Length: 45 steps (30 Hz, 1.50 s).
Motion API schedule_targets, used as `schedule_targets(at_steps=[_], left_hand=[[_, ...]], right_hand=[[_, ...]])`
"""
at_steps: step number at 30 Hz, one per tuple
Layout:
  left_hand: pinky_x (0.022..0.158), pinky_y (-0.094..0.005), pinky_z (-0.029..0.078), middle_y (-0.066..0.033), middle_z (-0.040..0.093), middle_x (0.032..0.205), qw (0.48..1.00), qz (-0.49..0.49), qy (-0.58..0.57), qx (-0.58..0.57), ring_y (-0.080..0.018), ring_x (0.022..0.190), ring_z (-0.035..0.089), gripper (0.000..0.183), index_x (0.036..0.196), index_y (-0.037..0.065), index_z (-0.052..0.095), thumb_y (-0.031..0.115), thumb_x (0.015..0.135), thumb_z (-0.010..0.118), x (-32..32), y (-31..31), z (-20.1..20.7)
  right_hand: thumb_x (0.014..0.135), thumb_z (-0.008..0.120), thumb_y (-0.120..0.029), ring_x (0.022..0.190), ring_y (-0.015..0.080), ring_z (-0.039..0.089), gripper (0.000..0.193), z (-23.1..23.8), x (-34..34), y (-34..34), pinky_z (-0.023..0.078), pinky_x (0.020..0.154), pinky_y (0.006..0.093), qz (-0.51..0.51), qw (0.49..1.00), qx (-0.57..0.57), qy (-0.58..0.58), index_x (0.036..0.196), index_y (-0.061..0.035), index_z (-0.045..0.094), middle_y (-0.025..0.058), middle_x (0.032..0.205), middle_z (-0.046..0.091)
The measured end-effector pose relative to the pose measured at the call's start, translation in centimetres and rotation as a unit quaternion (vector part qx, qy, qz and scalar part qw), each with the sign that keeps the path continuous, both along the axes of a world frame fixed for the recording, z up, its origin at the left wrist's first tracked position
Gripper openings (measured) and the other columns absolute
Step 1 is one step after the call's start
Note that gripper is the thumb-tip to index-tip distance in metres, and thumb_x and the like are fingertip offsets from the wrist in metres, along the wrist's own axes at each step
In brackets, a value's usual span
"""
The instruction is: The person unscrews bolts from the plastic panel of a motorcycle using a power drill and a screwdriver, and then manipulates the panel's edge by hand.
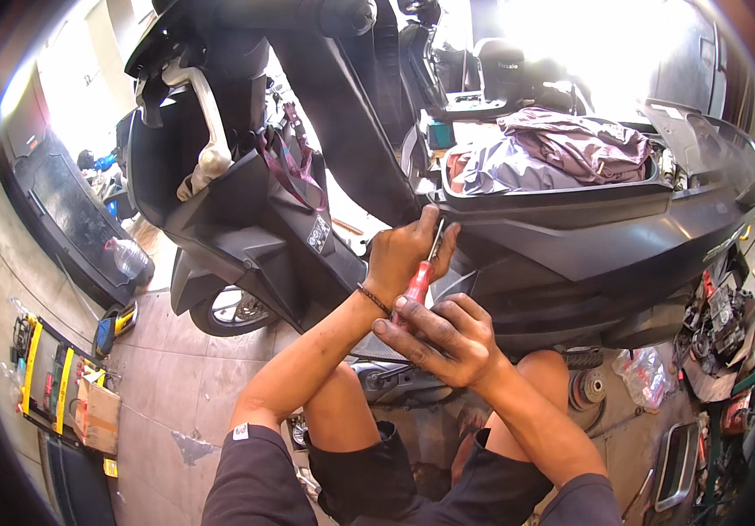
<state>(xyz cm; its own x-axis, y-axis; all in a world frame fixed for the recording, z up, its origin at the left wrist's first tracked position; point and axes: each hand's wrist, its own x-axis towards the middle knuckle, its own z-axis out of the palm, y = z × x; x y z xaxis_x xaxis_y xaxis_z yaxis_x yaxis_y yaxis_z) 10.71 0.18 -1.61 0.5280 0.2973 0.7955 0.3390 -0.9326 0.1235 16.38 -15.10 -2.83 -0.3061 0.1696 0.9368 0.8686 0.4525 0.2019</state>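
Note:
A screwdriver (418,285) with a red, partly see-through handle and a thin metal shaft points up and away, toward the front edge of the scooter's seat bay. My right hand (452,337) grips the handle's near end between thumb and fingers; its fingertips are darkened with grime. Farther up, my left hand (399,259) is curled round the shaft and front of the handle, with index finger and thumb on either side of the shaft. Those fingertips are close to the dark grey scooter body panel (561,250). Whatever the screwdriver's tip meets is too small to make out.
The raised seat (333,79) stands above my left hand. Crumpled cloth (570,153) fills the open storage bay. Purple straps (294,171) hang at the scooter's front. A cardboard box (97,416) is at left; a clear plastic bag (640,377) and metal parts (715,324) lie at right.

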Motion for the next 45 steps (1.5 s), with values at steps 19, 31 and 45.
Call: schedule_targets(at_steps=[19,31,45], left_hand=[[0.050,-0.0403,0.055,-0.0089,0.068,0.097,0.987,0.099,0.080,0.097,-0.0247,0.057,0.072,0.027,0.108,0.005,0.058,0.016,0.085,0.068,0.3,-0.6,0.2],[0.053,-0.0475,0.057,-0.0133,0.068,0.091,0.997,0.044,0.065,0.010,-0.0363,0.062,0.071,0.019,0.111,0.005,0.058,0.018,0.098,0.060,-0.2,0.5,1.2],[0.053,-0.0472,0.053,-0.0118,0.068,0.093,0.990,0.078,0.114,0.019,-0.0370,0.061,0.068,0.015,0.112,0.008,0.057,0.021,0.104,0.057,-0.1,-0.3,1.5]], right_hand=[[0.111,0.048,-0.030,0.097,0.0290,0.063,0.040,1.3,5.3,-3.3,0.059,0.082,0.0377,-0.234,0.946,0.189,0.119,0.127,0.0065,0.046,0.0214,0.119,0.055],[0.112,0.039,-0.028,0.093,0.0229,0.062,0.041,0.7,9.0,-3.2,0.057,0.084,0.0352,-0.234,0.919,0.230,0.218,0.133,0.0074,0.044,0.0199,0.119,0.056],[0.105,0.039,-0.008,0.089,0.0228,0.063,0.023,24.6,30.8,-14.0,0.057,0.075,0.0355,-0.212,0.825,0.339,0.400,0.124,-0.0009,0.051,0.0161,0.115,0.057]])
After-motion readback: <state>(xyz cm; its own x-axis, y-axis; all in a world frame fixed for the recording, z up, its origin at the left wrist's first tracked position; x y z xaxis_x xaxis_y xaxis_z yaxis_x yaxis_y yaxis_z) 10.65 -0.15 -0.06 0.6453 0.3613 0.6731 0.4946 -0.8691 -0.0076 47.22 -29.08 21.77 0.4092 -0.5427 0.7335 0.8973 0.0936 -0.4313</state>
